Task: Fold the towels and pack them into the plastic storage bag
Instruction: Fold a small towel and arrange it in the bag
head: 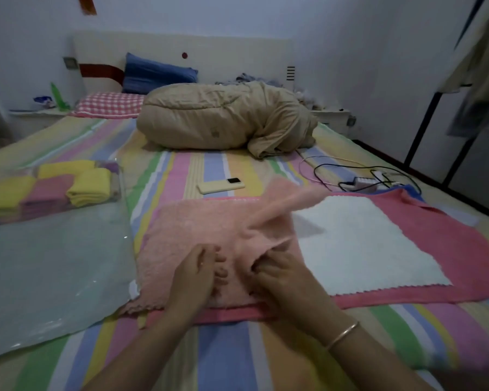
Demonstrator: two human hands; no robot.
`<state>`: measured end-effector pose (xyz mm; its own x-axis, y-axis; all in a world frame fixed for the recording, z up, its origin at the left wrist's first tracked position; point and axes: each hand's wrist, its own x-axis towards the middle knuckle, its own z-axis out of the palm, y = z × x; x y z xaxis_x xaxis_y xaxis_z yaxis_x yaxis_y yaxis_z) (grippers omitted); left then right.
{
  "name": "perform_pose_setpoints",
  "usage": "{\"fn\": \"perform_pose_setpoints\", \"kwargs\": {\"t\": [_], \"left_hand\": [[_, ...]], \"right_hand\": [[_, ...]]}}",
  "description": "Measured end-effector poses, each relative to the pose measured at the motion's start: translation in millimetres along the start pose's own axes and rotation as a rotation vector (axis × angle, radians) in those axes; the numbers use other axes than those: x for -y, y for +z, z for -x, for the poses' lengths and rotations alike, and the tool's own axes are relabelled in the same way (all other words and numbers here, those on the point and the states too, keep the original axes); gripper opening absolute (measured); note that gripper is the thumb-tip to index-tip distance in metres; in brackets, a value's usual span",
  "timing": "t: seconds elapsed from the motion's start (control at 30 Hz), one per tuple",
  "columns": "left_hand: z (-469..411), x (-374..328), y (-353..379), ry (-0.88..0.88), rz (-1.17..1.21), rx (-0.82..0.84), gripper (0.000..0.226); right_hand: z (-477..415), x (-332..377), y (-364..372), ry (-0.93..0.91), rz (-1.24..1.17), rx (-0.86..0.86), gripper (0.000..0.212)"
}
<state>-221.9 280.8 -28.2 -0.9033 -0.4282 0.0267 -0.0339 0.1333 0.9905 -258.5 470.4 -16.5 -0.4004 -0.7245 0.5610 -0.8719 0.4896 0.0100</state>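
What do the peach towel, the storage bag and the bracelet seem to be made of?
Peach towel: soft terry or microfibre cloth, judging by its fuzzy pile and scalloped stitched edge.
Storage bag: thin clear plastic; glossy, with glints along its creases, and the folded towels inside show through.
Bracelet: probably metal, a thin gold-coloured band with a slight shine, though coloured plastic cannot be ruled out.

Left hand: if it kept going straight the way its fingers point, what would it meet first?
Probably the right hand. The left hand rests on the peach towel, fingers pointing right toward it; the gap looks small, though depth is unclear.
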Motion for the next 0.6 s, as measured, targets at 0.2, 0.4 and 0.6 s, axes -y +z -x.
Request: {"fn": "perform_pose_setpoints", "kwargs": {"t": [0.2, 0.4, 0.6], "left_hand": [[-22.1, -4.5, -29.3, -0.292, 0.167, -0.056, 0.017], [-12.8, -9.0, -11.3, 0.305, -0.581, -0.052, 0.032], [-13.2, -11.7, 24.6, 0.678, -0.947, 0.129, 0.039]], "right_hand": [[7.9, 31.4, 4.4, 0.188, -0.255, 0.083, 0.010], [15.7, 11.1, 11.8, 0.538, -0.300, -0.078, 0.025], [8.0, -12.5, 14.1, 0.705, -0.383, -0.110, 0.036]]}}
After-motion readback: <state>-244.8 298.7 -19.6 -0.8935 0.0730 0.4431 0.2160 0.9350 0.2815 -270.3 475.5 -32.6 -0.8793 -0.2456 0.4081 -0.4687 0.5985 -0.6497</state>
